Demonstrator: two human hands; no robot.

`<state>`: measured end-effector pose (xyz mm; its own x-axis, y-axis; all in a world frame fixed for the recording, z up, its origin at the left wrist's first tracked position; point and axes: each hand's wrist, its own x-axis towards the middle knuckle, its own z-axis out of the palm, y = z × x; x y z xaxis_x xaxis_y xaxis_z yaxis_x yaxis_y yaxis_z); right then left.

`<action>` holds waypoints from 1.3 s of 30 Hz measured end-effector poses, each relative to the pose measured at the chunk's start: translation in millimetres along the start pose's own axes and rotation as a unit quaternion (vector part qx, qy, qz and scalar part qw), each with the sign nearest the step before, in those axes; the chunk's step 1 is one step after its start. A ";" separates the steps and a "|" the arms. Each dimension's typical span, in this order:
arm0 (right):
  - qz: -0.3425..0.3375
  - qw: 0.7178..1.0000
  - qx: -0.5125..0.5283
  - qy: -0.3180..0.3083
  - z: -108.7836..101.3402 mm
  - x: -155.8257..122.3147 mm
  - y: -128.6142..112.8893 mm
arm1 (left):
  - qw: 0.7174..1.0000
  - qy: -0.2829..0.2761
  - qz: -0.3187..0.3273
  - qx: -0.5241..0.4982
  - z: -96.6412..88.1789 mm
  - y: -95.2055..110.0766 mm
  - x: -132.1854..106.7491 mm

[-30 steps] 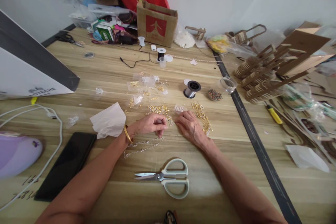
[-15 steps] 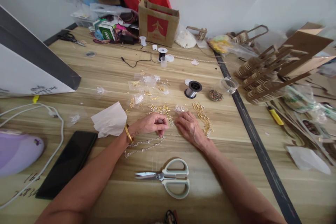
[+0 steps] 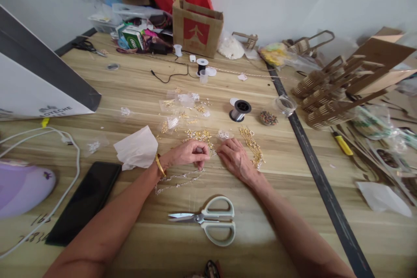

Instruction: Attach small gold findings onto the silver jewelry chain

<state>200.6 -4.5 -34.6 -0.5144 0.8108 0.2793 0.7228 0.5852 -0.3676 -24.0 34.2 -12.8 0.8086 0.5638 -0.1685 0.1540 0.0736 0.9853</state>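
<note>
My left hand [image 3: 187,153], a gold bangle at its wrist, rests on the wooden table with its fingers curled in a pinch over the end of a silver bead chain [image 3: 177,181] that trails back under the wrist. My right hand [image 3: 236,157] lies close beside it, fingertips pinched toward the left hand's; what sits between them is too small to make out. Just beyond both hands lies a scatter of small gold findings [image 3: 198,135], and a heap of gold chains [image 3: 252,147] lies right of my right hand.
Pale green scissors [image 3: 208,220] lie near the front edge. A black phone [image 3: 83,202], a white tissue [image 3: 137,148] and a white cable [image 3: 70,156] lie left. A thread spool [image 3: 239,110], bead dish [image 3: 267,118] and jar [image 3: 284,105] stand behind. Wooden racks [image 3: 329,93] crowd the right.
The hands stay pinched together in the same spot; only the camera has shifted slightly.
</note>
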 end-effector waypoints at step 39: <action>-0.020 0.999 0.000 -0.031 -11.8 1.0 -1.8 | 1.000 -0.021 -0.010 0.005 6.2 5.7 -2.6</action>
<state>204.2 -4.9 -23.1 -0.5704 0.7859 0.2387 0.7012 0.6172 -0.3569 -21.7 28.1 -7.0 0.8282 0.5272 -0.1900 0.1765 0.0764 0.9813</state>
